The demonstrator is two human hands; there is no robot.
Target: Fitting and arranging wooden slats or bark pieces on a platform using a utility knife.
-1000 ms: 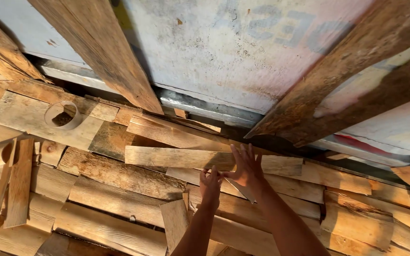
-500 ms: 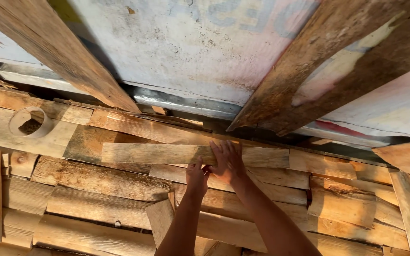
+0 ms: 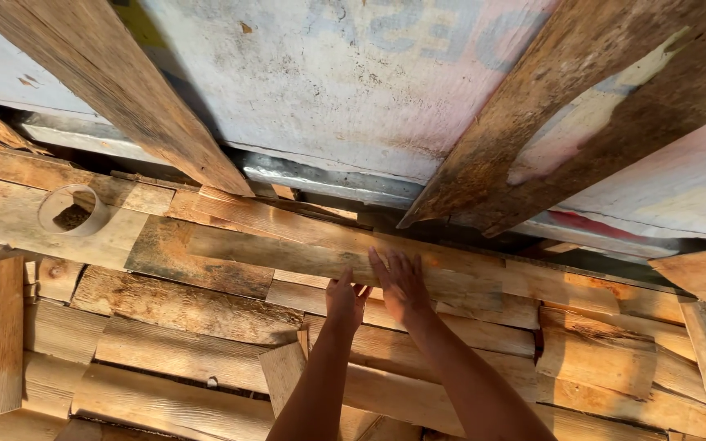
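Both my hands rest flat on a long pale wooden plank (image 3: 288, 251) that lies across the top of a stack of split wood pieces (image 3: 181, 343). My left hand (image 3: 345, 300) presses the plank's lower edge with fingers together. My right hand (image 3: 400, 282) lies just to its right, fingers spread over the plank's right end. Neither hand grips anything; the palms sit on the wood. The plank runs left to right under the sloping boards above.
Two rough dark beams (image 3: 116, 90) (image 3: 582, 106) lean over a pale painted panel (image 3: 328, 73). A board with a round hole (image 3: 71, 211) lies at the left. A narrow upright slat (image 3: 2, 335) stands at the far left. A metal strip (image 3: 304, 175) runs behind the stack.
The plank has slid left and back into the stack's top row. My hands moved from gripping its right end to lying flat on it.
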